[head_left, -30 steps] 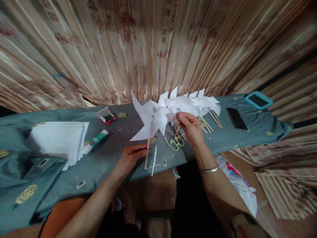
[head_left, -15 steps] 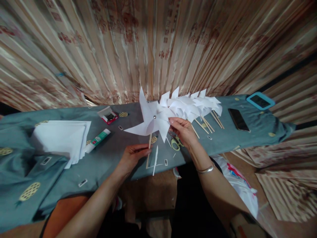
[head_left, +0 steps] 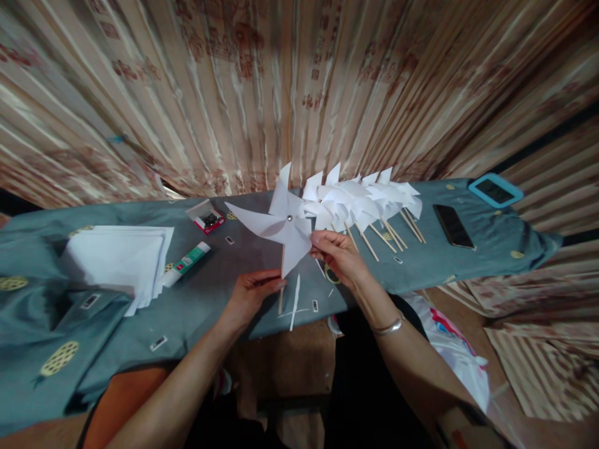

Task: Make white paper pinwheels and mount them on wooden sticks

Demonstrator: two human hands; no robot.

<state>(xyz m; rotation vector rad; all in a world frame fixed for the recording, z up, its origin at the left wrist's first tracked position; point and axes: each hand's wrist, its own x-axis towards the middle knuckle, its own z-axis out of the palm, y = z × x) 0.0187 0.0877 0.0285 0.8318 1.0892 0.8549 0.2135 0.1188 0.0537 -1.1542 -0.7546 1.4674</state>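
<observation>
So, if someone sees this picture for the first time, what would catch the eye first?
Probably the white paper pinwheel at the centre: the left hand grips its wooden stick and the right hand pinches one blade. Just behind it, a row of finished pinwheels lies on the grey-blue cloth, and a stack of white paper sits at the left.

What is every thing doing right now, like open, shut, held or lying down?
Left hand: closed on the stick.
Right hand: pinching a blade tip.
Paper pinwheel: held up, upright.
Finished pinwheels: lying in a row.
Paper stack: lying flat.
Glue tube: lying down, capped.
Small box: open.
Phone: screen dark.
</observation>
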